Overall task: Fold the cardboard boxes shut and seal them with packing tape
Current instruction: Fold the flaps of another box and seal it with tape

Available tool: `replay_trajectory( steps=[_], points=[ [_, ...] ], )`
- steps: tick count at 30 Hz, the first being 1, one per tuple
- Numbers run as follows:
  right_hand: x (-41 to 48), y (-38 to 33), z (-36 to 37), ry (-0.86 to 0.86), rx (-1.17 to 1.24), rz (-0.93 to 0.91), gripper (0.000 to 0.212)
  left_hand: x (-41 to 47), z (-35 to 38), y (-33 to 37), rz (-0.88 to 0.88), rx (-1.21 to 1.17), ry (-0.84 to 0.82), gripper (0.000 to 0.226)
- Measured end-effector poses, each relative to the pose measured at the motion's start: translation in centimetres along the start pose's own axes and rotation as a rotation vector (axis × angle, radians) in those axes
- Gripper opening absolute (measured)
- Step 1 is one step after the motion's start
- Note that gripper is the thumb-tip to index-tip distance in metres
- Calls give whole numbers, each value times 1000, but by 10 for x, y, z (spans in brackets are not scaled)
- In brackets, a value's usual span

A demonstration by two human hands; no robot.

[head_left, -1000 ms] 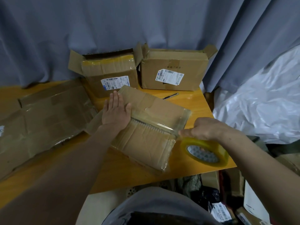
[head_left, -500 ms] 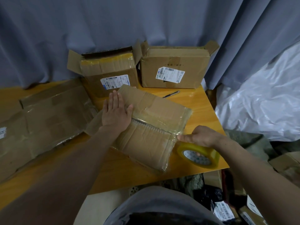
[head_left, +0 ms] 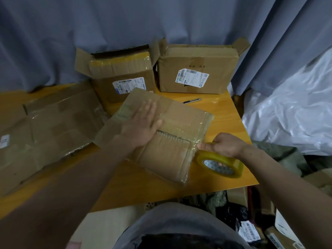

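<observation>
Cardboard box (head_left: 167, 159), glossy-taped, pressed by flat-fingered left hand (head_left: 142, 126); right hand (head_left: 224, 145) grips yellow tape roll (head_left: 231, 161)

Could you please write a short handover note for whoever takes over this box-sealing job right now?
Left hand: open and flat, pressing down on the front box.
Right hand: grips the tape roll at that box's right edge, thumb on the tape.
Done: the front box is folded shut, with tape along its centre seam.
Left to do: finish and cut this strip, then fold and tape the open back-left box and back-right box.
A slim cutter-like tool lies on the table before the back-right box. Flattened cardboard lies on the left.
</observation>
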State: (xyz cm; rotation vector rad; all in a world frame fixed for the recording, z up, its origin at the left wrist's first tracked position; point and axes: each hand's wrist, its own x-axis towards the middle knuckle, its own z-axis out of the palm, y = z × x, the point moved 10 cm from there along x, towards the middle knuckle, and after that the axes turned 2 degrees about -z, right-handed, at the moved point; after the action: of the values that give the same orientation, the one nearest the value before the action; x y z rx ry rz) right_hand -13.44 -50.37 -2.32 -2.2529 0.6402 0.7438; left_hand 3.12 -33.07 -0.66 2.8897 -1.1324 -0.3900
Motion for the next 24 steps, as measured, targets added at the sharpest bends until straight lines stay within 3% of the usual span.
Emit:
replay_trajectory(
  steps=[3,6,10,12,15,19,22,24],
  points=[
    [6,-4,-2,21,11,-2,68,5,-10,-48,-222,22,38,64],
    [9,-6,1,0,50,-5,71,1,-12,-41,-360,-72,61,64],
    [9,-5,2,0,84,1,73,-11,7,64,-117,-109,17,62],
    [7,-6,3,27,152,-18,63,-14,14,93,-28,-137,13,60],
    [4,0,12,-14,317,-77,36,-14,17,89,9,-171,5,62],
    [-11,27,14,-54,552,-14,50,-16,16,88,29,-107,-33,80],
    [-4,22,17,-4,478,-48,33,-17,14,93,30,-93,-72,104],
    [5,19,22,47,330,-21,39,-18,12,91,17,-75,-89,109]
  ],
)
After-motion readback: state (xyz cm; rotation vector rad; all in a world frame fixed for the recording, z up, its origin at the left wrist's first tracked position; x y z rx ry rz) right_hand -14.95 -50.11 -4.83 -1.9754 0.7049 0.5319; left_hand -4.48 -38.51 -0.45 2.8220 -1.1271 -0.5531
